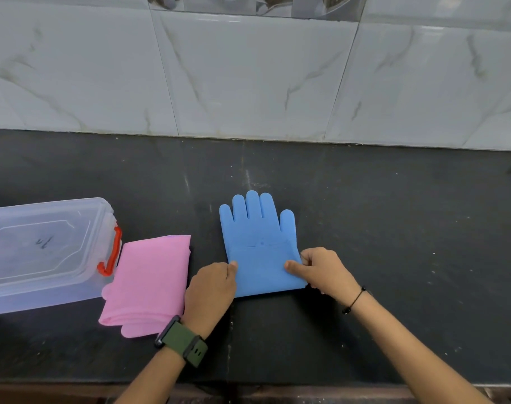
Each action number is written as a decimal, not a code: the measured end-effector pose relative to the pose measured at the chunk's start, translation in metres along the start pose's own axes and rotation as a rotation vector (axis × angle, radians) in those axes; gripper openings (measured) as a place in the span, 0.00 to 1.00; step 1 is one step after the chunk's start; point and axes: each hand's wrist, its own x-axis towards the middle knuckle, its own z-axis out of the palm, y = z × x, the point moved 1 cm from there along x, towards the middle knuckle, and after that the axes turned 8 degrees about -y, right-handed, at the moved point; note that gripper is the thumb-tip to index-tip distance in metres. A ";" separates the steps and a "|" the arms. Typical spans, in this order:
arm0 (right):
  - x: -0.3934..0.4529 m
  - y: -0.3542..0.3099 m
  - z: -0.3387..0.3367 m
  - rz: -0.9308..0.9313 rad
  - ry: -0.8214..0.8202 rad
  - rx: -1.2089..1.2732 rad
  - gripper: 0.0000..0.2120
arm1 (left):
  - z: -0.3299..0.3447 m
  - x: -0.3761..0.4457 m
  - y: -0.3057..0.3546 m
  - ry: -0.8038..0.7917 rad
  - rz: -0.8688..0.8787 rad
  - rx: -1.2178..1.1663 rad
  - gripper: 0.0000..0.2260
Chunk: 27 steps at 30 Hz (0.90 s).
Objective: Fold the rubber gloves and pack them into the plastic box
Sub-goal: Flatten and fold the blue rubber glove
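A blue rubber glove (257, 237) lies flat on the dark worktop (394, 228), fingers pointing toward the tiled wall, its cuff end folded up over the palm. Left of it lies a pink glove (149, 281), folded flat. The clear plastic box (44, 252), lid on, red latch facing the pink glove, stands just beside it.

Only marking you've got: a dark handwritten scrawl on the lid of the plastic box (49, 252), just left of its red latch (112, 252). Can't make out the characters. No printed labels or brands legible.
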 end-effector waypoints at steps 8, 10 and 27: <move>-0.001 0.003 0.002 0.023 0.056 -0.242 0.16 | -0.008 0.001 0.000 0.095 0.124 0.258 0.11; -0.004 0.001 0.003 -0.028 0.092 -0.283 0.21 | -0.008 0.001 0.000 0.096 0.245 0.244 0.10; 0.012 0.020 -0.025 -0.973 0.115 -1.120 0.23 | -0.025 0.014 -0.018 -0.029 0.765 0.947 0.28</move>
